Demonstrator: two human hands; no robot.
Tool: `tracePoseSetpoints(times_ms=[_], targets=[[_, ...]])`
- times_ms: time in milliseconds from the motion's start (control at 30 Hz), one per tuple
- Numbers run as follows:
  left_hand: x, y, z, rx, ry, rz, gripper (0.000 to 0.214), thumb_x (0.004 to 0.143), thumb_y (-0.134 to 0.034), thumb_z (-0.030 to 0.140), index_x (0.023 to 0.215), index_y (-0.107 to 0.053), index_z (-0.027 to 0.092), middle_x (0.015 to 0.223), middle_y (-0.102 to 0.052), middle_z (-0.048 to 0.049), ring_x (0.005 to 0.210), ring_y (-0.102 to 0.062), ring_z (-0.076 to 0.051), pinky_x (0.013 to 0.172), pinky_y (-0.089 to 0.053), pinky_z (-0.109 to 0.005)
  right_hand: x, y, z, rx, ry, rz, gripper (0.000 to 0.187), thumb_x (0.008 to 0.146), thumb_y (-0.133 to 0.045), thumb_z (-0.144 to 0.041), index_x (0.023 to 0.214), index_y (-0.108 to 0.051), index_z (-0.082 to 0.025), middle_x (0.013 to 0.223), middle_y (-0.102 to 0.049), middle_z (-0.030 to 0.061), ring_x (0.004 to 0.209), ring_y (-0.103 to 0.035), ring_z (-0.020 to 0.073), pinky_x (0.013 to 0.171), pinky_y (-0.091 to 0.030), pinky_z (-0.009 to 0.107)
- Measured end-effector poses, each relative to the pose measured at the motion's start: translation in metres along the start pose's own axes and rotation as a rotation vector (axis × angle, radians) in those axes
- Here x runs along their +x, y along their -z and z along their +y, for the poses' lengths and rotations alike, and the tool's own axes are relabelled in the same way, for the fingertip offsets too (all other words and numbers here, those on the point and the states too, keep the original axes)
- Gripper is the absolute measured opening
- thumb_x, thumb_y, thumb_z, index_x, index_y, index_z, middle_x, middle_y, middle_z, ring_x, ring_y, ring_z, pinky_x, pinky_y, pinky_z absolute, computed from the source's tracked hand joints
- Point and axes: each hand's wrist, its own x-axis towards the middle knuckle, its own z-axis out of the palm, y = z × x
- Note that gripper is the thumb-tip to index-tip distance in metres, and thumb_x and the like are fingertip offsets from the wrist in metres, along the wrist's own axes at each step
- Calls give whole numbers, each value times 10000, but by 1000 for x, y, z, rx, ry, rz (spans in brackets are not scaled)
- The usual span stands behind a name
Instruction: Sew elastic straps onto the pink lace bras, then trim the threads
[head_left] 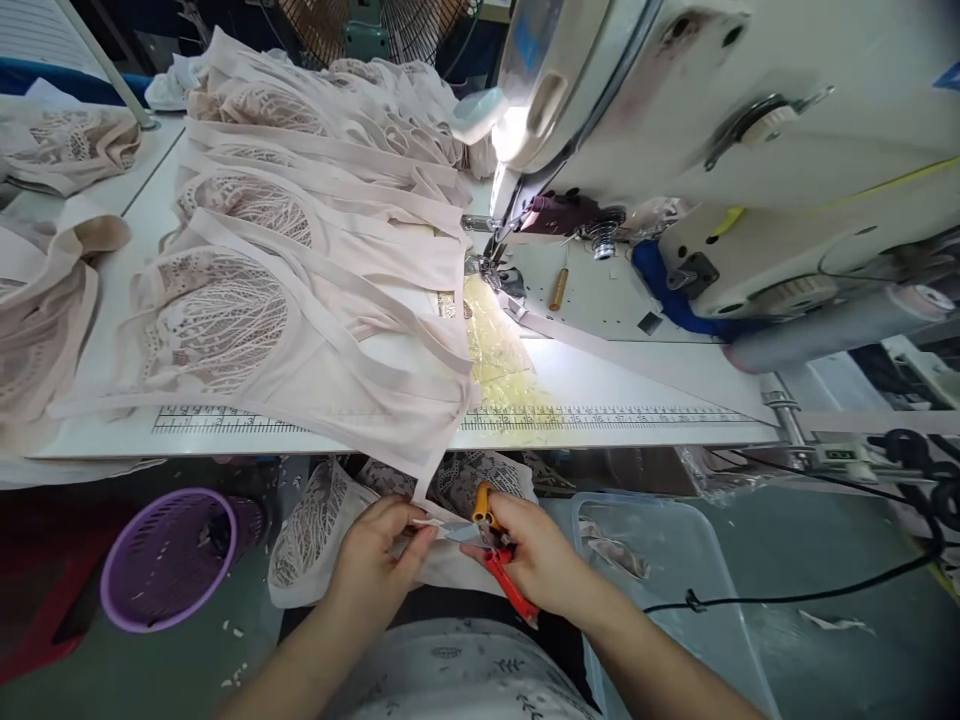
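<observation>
My right hand (534, 552) grips a small pair of scissors (513, 585) with one yellow and one red handle. Their blades point left, at a narrow pale strap end. That strap is pinched between the thumb and fingers of my left hand (380, 548). It runs down over the table's front edge from a beige lace bra (322, 370) spread on the tabletop. More beige lace fabric (315, 530) hangs over my lap, below both hands. Whether the blades are closed on the strap I cannot tell.
A sewing machine (637, 120) with a lit needle area stands at the right, a pale tape (615, 350) leading into it. Several bras (337, 110) are piled at the back. A purple basket (169, 560) and a clear plastic bin (675, 560) flank my lap.
</observation>
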Motion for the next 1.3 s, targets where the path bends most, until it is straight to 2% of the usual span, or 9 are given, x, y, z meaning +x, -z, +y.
tracePoseSetpoints(times_ms=[167, 267, 467, 567, 667, 833, 1000, 1200, 1300], targets=[[-3, -3, -5, 19, 44, 142, 82, 783, -545, 278, 739, -553, 209, 636, -617, 13, 526, -572, -127, 527, -493, -233, 0, -2, 1, 11, -19, 21, 428, 890, -519, -480, 666, -254, -230, 594, -370, -41, 510, -327, 114, 459, -279, 226], [-5, -6, -5, -8, 72, 152, 86, 772, -560, 286, 792, -510, 219, 655, -604, 22, 521, -566, -118, 499, -472, -219, 3, 0, -2, 112, -64, -6, 437, 888, -517, -528, 670, -287, -227, 605, -405, -35, 521, -360, 111, 465, -319, 218], [-11, -7, 0, -175, 190, -8, 92, 795, -549, 297, 810, -495, 225, 701, -607, 16, 628, -609, -127, 552, -491, -215, 11, -5, -9, 178, -73, -51, 440, 859, -521, -569, 646, -393, -206, 575, -411, -34, 519, -380, 113, 478, -339, 232], [-12, -7, -2, -172, 221, 8, 136, 770, -581, 317, 839, -508, 225, 719, -614, 12, 667, -615, -145, 614, -513, -248, 11, -9, -11, 181, -48, -20, 407, 867, -510, -521, 639, -389, -206, 563, -397, -40, 515, -376, 112, 483, -333, 228], [-9, -6, -4, -96, 180, -43, 157, 747, -619, 315, 863, -571, 221, 766, -638, -15, 719, -624, -173, 665, -528, -286, 9, -12, -10, 172, -36, 10, 373, 863, -519, -478, 644, -382, -210, 575, -411, -34, 519, -391, 116, 487, -330, 228], [-5, -7, -2, -81, 32, -98, 169, 816, -544, 287, 713, -651, 208, 749, -634, -32, 721, -630, -166, 663, -510, -261, 3, -15, -6, 164, -38, 27, 359, 858, -532, -460, 648, -377, -214, 579, -414, -33, 521, -396, 123, 496, -331, 237], [-6, -6, 3, -219, 85, -150, 219, 838, -527, 275, 690, -667, 194, 719, -614, -28, 675, -602, -153, 624, -469, -246, 4, -18, -5, 220, -86, 9, 409, 836, -572, -508, 640, -364, -215, 569, -404, -37, 510, -393, 119, 483, -333, 234], [-14, -4, 13, -334, 278, -203, 210, 795, -536, 323, 683, -615, 164, 668, -579, -18, 643, -540, -152, 610, -431, -249, 2, -19, -9, 190, 99, 25, 278, 864, -538, -357, 661, -414, -214, 556, -449, -28, 475, -437, 127, 448, -374, 234], [-17, -2, 25, -283, 237, -207, 143, 760, -541, 260, 667, -598, 167, 656, -548, -3, 641, -524, -138, 595, -414, -223, -10, -20, -6, 143, 152, 86, 131, 850, -547, -303, 742, -539, -229, 586, -552, -5, 470, -528, 162, 442, -455, 258]])
